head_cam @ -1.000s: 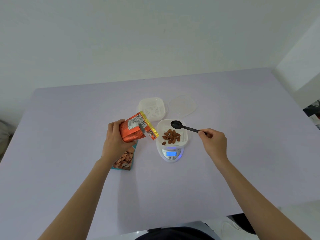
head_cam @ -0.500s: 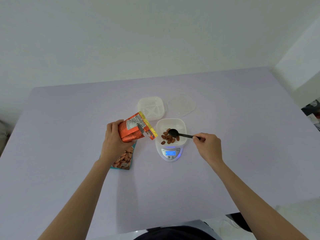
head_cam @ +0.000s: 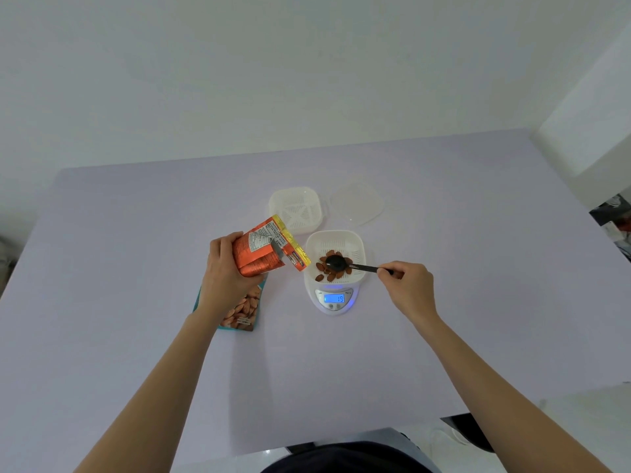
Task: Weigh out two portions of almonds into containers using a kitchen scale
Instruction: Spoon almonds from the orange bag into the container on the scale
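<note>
Left hand [head_cam: 227,268] grips orange almond bag [head_cam: 264,254] tilted toward the container [head_cam: 355,242] on the scale [head_cam: 334,300] for short scoops, right hand [head_cam: 411,290] pinches black spoon [head_cam: 336,262], bowl on the almonds [head_cam: 330,277] inside, likely adjusting the weight.

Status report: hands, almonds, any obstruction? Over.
Left hand grips tilted bag beside container. Right hand holds spoon, tip among almonds in container on scale. Second bag lies under left hand, apart from scale.
</note>
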